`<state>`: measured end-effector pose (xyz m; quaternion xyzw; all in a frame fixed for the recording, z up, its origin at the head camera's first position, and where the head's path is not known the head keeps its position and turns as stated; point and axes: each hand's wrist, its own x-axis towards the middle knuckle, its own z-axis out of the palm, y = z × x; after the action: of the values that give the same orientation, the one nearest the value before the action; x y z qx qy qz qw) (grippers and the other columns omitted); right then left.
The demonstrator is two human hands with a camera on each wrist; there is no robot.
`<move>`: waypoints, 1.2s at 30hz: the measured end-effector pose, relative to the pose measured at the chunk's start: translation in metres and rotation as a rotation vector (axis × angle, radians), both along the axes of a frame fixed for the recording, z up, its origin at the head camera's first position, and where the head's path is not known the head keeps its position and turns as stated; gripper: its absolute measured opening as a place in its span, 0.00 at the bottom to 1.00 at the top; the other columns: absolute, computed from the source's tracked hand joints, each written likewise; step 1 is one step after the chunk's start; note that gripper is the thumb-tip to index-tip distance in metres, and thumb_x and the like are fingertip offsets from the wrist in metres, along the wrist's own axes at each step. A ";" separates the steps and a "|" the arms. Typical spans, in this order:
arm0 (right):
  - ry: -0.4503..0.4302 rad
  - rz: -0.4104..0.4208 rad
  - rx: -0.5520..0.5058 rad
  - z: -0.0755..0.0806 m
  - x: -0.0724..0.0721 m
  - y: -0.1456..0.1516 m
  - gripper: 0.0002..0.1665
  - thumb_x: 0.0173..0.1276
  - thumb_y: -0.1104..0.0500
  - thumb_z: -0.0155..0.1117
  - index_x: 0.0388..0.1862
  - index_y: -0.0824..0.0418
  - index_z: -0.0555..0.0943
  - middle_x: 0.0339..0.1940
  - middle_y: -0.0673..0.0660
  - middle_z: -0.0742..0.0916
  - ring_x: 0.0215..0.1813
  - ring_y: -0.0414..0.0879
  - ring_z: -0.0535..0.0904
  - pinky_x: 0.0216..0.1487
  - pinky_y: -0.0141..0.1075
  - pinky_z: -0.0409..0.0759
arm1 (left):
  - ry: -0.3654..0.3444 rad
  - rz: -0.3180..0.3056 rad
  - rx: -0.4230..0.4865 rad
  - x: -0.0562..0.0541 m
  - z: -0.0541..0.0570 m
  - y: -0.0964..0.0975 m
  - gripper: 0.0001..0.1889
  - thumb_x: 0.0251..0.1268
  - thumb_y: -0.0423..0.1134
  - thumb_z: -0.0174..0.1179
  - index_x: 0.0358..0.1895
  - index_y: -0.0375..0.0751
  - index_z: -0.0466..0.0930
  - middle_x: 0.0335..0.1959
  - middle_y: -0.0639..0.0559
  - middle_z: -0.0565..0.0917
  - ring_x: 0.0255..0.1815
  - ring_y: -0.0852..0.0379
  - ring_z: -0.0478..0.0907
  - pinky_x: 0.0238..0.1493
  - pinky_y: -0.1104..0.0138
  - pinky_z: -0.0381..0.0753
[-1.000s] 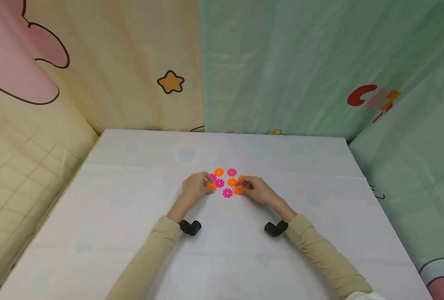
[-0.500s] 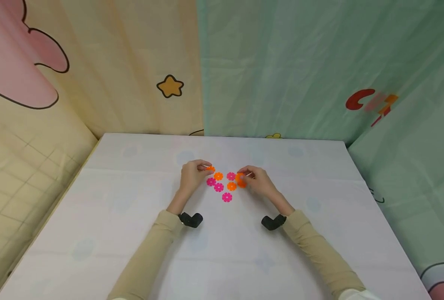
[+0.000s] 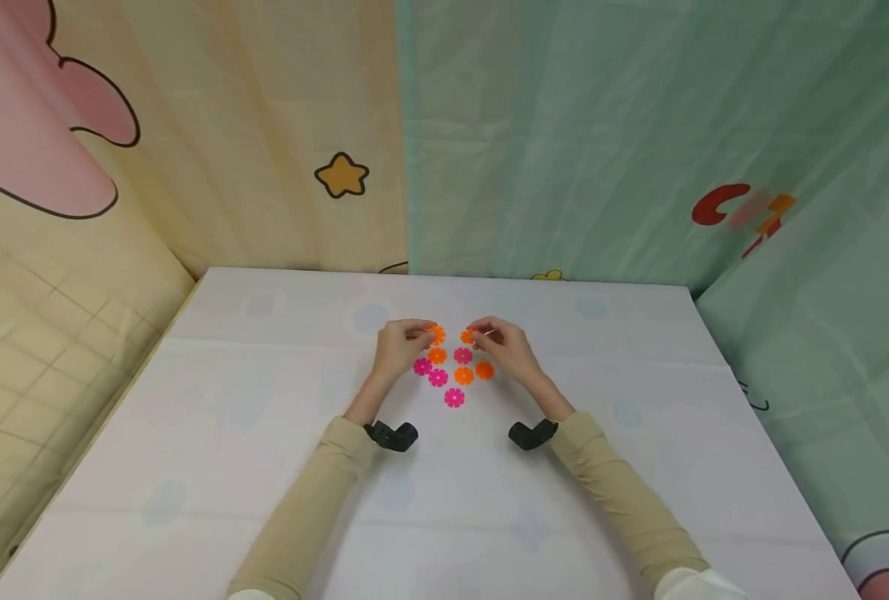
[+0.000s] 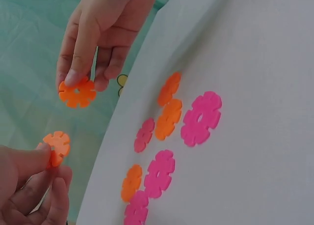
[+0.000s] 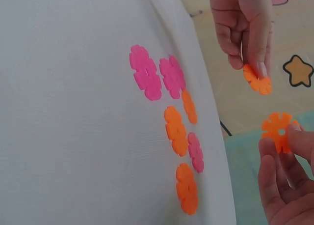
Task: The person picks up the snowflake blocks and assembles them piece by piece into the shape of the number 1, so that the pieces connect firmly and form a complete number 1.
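My left hand (image 3: 399,345) pinches an orange flower-shaped notched disc (image 4: 59,145) by its edge between thumb and fingers. Another orange flower-shaped disc (image 4: 77,93) is pinched in my right hand (image 3: 509,345). Both discs are held up, face to face across a small gap, not touching. Beneath and nearer to me lie several loose discs of the same kind on the table, among them a pink one (image 3: 455,398), an orange one (image 3: 464,376) between the hands, and another orange one (image 3: 485,370) below the right hand.
A white cloth with faint prints covers the table (image 3: 444,517). Printed curtains (image 3: 601,150) hang behind its far edge and at both sides. Each wrist wears a black camera mount (image 3: 392,436).
Both hands have lifted their orange discs from the group on the table. They have moved away from me and come closer together, so the two discs now face each other.
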<state>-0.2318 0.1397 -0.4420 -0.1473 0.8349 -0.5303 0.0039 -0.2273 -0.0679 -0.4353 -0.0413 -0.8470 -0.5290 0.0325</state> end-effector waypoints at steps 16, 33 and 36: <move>0.066 0.006 -0.056 -0.007 -0.011 -0.008 0.12 0.72 0.61 0.56 0.49 0.66 0.79 0.44 0.64 0.85 0.42 0.57 0.83 0.46 0.30 0.83 | -0.125 -0.061 0.097 0.000 -0.006 0.010 0.14 0.68 0.38 0.59 0.52 0.36 0.82 0.40 0.39 0.85 0.36 0.49 0.84 0.41 0.68 0.84; 0.124 -0.013 0.014 -0.004 -0.012 -0.009 0.11 0.70 0.59 0.59 0.44 0.64 0.82 0.43 0.60 0.86 0.44 0.51 0.81 0.45 0.32 0.81 | -0.151 -0.050 0.154 -0.004 -0.003 0.016 0.13 0.69 0.36 0.56 0.52 0.35 0.82 0.41 0.38 0.85 0.38 0.42 0.83 0.41 0.66 0.83; 0.146 -0.027 0.024 -0.004 -0.011 -0.010 0.10 0.69 0.60 0.60 0.43 0.64 0.82 0.42 0.60 0.86 0.44 0.51 0.81 0.46 0.35 0.81 | -0.147 -0.037 0.145 -0.003 -0.002 0.017 0.13 0.69 0.35 0.57 0.51 0.36 0.83 0.39 0.38 0.85 0.37 0.42 0.83 0.43 0.60 0.84</move>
<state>-0.2429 0.1297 -0.4461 -0.1744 0.8413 -0.5079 -0.0622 -0.2299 -0.0513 -0.4377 -0.0155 -0.8058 -0.5908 -0.0368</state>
